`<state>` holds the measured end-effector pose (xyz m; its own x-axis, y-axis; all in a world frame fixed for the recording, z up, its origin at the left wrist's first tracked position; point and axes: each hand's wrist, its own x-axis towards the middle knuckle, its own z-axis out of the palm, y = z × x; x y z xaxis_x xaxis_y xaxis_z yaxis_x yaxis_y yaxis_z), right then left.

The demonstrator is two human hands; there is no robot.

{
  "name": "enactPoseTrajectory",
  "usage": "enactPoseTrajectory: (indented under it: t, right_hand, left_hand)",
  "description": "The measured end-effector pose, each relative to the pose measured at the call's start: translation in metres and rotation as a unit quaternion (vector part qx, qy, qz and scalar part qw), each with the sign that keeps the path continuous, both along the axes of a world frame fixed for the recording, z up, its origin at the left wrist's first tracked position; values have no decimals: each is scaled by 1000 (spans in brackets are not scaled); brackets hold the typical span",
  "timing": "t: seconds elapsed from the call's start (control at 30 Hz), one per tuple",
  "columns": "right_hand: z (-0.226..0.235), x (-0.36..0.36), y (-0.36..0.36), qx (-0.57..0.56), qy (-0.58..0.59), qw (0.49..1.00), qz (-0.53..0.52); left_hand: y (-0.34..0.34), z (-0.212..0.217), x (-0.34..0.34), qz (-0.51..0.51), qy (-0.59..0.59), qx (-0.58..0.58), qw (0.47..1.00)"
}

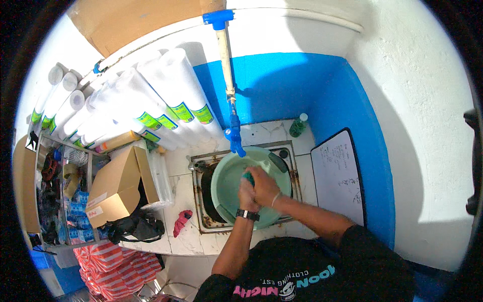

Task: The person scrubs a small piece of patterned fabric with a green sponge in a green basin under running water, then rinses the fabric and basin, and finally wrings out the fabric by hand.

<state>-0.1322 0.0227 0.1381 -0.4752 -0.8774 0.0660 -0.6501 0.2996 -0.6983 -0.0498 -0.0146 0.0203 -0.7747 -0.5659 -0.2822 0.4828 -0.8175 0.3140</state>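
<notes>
A pale green round basin [229,176] sits tilted in a metal sink [197,201] under a blue tap [235,138]. Both my hands are inside the basin. My right hand [264,185] lies over a small teal scrub pad [248,177] and presses it on the basin's inner wall. My left hand [246,197], with a black watch on the wrist, rests right beside it against the basin; its fingers are mostly hidden behind the right hand.
Several white filter cartridges [161,95] lean against the wall at left. A cardboard box [118,189], a black bag [136,226] and a pink cloth [182,221] lie on the marble counter. A green bottle [298,126] stands behind the sink, a whiteboard [338,176] at right.
</notes>
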Motion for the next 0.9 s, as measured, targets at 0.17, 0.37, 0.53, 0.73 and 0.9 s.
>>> enactPoseTrajectory:
  t: [0.17,0.37,0.53,0.73,0.9]
  right_hand:
    - [-7,0,-4,15,35,999,-3]
    - [-33,-3,-5,59,-22,995,-83]
    - [-46,-9,-1,69,-67,995,-11]
    - [-63,3,7,23,4,1000,18]
    - [-49,10,14,-25,91,995,43]
  left_hand:
    - [0,15,0,5,68,-79,995]
    - [2,38,-2,18,-133,-22,991]
    - [8,51,3,-17,-120,49,991]
    - [-3,74,-4,-24,-285,12,958]
    - [-5,64,-6,-60,-387,-161,906]
